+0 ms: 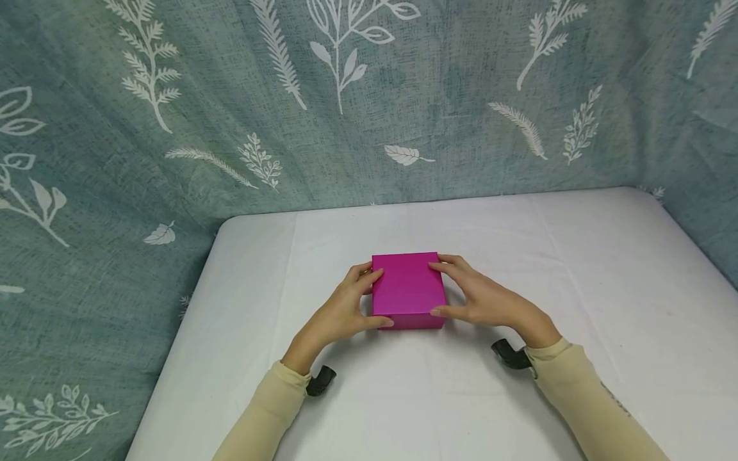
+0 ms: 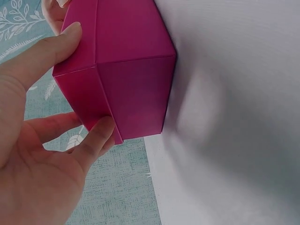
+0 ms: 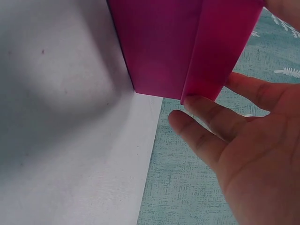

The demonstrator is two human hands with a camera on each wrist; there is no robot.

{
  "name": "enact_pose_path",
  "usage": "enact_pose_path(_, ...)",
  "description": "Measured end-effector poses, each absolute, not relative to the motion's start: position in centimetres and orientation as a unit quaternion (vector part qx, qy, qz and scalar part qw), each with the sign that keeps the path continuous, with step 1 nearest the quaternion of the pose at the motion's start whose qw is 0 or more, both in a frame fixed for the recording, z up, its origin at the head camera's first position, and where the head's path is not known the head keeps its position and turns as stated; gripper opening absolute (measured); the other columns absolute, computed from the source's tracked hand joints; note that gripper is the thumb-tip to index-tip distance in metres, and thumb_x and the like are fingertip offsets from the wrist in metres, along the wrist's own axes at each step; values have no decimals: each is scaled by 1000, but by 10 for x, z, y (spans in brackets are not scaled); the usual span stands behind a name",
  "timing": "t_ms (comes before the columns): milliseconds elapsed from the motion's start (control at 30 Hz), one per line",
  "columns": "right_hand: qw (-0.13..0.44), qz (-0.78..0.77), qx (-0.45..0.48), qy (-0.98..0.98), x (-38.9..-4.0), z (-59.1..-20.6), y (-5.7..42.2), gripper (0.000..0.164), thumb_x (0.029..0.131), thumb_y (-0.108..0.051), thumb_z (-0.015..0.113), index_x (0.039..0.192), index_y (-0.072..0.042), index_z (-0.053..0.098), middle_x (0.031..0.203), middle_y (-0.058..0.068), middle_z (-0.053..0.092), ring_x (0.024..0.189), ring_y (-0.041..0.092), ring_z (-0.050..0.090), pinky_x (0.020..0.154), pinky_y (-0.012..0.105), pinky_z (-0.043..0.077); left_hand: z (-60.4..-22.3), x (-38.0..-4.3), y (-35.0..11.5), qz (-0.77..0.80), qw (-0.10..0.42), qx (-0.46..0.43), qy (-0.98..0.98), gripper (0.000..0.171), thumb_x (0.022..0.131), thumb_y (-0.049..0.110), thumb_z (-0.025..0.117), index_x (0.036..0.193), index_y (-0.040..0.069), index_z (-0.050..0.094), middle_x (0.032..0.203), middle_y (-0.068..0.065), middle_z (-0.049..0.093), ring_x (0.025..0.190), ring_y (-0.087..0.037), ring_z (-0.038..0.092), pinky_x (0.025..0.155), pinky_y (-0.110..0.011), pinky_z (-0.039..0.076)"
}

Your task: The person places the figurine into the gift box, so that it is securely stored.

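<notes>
A bright pink lidded box sits closed near the middle of the white table. My left hand holds it from the left, thumb on the front face and fingertips at the left side of the lid. In the left wrist view the lid's rim forms a thin line around the box, below the fingers. From the right, my right hand grips the lid, its thumb at the front right corner and its fingers around the far right corner. The right wrist view shows fingertips right at the lid's lower edge.
White cloth covers the table. Behind it and along its left and right sides hangs a green-blue curtain with white leaf prints. A small black wrist device sticks out from each beige sleeve.
</notes>
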State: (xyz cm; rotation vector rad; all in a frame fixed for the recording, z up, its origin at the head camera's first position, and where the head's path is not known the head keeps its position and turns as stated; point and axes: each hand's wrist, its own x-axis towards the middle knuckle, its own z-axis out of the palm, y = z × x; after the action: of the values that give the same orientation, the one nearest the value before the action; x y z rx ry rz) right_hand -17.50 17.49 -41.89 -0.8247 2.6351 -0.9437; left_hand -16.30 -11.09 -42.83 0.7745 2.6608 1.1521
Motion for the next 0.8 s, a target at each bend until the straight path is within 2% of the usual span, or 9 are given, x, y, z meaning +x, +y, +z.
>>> enact_pose_path(600,103,-312,-285,901,-176,-425,172,82,85,-40,75,149,-6,36,155,20,25,139,42,36,108,58,37,-433,-166,-110,383,84,246,887,94,76,24,86,151,0,34,155,-14,25,122,-28,60,104,-33,47)
enact_pose_path(800,106,-313,-282,901,-176,-425,172,83,85,-38,76,149,-6,36,155,20,24,139,42,36,107,59,37,-432,-166,-111,398,99,236,881,91,80,31,82,151,1,33,155,-14,25,125,-29,58,104,-38,47)
